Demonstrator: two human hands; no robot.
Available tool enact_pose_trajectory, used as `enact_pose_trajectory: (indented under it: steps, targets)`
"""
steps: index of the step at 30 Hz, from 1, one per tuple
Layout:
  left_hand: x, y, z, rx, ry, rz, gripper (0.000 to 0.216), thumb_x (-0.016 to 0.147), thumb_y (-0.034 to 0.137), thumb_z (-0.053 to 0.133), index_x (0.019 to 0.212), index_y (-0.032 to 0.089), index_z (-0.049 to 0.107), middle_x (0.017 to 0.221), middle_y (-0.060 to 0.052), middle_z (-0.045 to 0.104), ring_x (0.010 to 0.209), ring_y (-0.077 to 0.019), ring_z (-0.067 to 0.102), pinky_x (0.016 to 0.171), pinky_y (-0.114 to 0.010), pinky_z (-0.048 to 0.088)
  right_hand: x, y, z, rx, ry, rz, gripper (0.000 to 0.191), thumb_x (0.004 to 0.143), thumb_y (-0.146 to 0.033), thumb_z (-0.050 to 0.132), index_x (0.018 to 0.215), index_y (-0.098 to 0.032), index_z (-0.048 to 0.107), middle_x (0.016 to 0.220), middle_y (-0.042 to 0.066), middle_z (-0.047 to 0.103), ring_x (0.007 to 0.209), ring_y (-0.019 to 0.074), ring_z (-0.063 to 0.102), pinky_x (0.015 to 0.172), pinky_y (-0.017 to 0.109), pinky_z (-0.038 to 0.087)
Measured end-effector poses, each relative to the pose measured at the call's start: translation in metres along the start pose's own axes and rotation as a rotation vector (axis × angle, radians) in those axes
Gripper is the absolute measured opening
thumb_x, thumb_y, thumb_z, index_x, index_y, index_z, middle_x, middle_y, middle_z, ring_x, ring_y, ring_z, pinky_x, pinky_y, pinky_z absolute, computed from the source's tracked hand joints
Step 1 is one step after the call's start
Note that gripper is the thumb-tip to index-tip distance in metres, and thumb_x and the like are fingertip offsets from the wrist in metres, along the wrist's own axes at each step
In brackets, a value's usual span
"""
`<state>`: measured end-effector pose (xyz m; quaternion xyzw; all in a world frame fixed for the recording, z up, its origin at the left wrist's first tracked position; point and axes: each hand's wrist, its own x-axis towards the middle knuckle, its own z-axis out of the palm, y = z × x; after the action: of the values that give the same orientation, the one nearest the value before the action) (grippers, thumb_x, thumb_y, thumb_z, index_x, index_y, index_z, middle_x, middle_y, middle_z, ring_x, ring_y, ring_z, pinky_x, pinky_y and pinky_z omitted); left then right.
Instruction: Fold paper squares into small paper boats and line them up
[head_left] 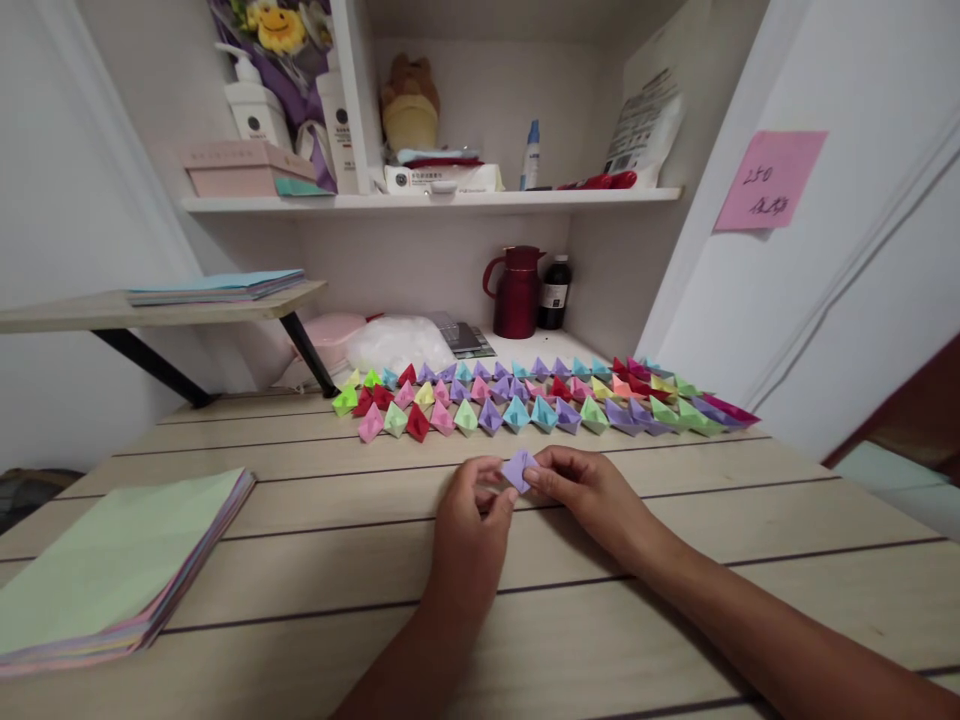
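Note:
A small folded piece of purple paper [518, 468] is pinched between both my hands just above the wooden table [315, 560]. My left hand [471, 520] grips its left side with thumb and fingers closed. My right hand [589, 488] holds its right side, fingers curled. Beyond the hands, several folded paper boats [525, 400] in many colours stand in rows across the table.
A stack of coloured paper sheets [112, 570] lies at the near left. A low side shelf [150, 305] carries more sheets. At the back stand a red jug [517, 292], a dark bottle [555, 293] and a plastic bag [397, 345]. A pink note [769, 180] sticks on the right wall.

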<state>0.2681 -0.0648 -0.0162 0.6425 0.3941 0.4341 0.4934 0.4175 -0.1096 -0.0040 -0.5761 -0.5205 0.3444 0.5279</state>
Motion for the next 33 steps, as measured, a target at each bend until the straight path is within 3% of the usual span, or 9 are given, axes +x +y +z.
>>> enact_pose_trajectory:
  steps: [3, 8, 19, 24, 30, 33]
  targets:
    - [-0.002, -0.001, -0.001, 0.092, 0.09, 0.111, 0.035, 0.072, 0.014, 0.062, 0.106, 0.02, 0.06, 0.108, -0.007, 0.059, 0.083, -0.0164, 0.061, 0.08, -0.031, 0.047, -0.001, -0.001, -0.003, -0.229, 0.009, -0.109, 0.023, 0.081, -0.041, 0.062, 0.074, -0.02, 0.066, 0.066, -0.002, 0.059, 0.064, 0.0153, 0.05, 0.061, 0.027, 0.036]
    - [-0.003, 0.0, -0.002, 0.2, 0.101, 0.266, 0.019, 0.073, 0.009, 0.059, 0.089, 0.019, 0.064, 0.101, -0.007, 0.058, 0.1, -0.0213, 0.055, 0.091, -0.036, 0.044, -0.007, -0.006, 0.003, -0.396, -0.056, -0.223, 0.019, 0.086, -0.036, 0.057, 0.077, -0.022, 0.066, 0.073, 0.0, 0.063, 0.071, 0.0174, 0.055, 0.064, 0.028, 0.039]
    - [-0.004, 0.004, -0.002, 0.245, 0.168, 0.331, 0.014, 0.074, 0.009, 0.058, 0.079, 0.02, 0.066, 0.091, -0.005, 0.062, 0.093, -0.0201, 0.058, 0.087, -0.033, 0.043, -0.007, -0.001, 0.001, -0.483, -0.018, -0.305, 0.013, 0.085, -0.029, 0.058, 0.08, -0.024, 0.068, 0.08, 0.004, 0.066, 0.075, 0.02, 0.058, 0.066, 0.031, 0.042]
    - [-0.005, 0.003, -0.003, 0.273, 0.114, 0.263, 0.01, 0.078, 0.015, 0.058, 0.077, 0.022, 0.066, 0.081, -0.001, 0.068, 0.079, -0.0184, 0.061, 0.081, -0.033, 0.043, -0.009, -0.002, 0.004, -0.505, -0.037, -0.324, 0.012, 0.086, -0.026, 0.056, 0.083, -0.024, 0.068, 0.082, 0.005, 0.066, 0.078, 0.0209, 0.059, 0.069, 0.033, 0.043]
    - [-0.005, 0.003, -0.004, 0.258, 0.124, 0.285, 0.008, 0.079, 0.019, 0.059, 0.078, 0.022, 0.067, 0.081, -0.001, 0.07, 0.077, -0.0175, 0.062, 0.079, -0.03, 0.043, -0.011, -0.003, 0.004, -0.447, 0.052, -0.368, 0.018, 0.085, -0.024, 0.058, 0.101, -0.026, 0.066, 0.096, 0.005, 0.066, 0.084, 0.0208, 0.06, 0.075, 0.034, 0.047]
    - [-0.004, 0.003, -0.004, 0.271, 0.117, 0.281, 0.008, 0.079, 0.02, 0.059, 0.078, 0.022, 0.067, 0.081, 0.0, 0.07, 0.076, -0.017, 0.063, 0.079, -0.03, 0.044, -0.01, -0.004, 0.003, -0.427, 0.054, -0.334, 0.014, 0.086, -0.026, 0.058, 0.095, -0.026, 0.068, 0.091, 0.004, 0.068, 0.082, 0.0202, 0.061, 0.072, 0.032, 0.048]
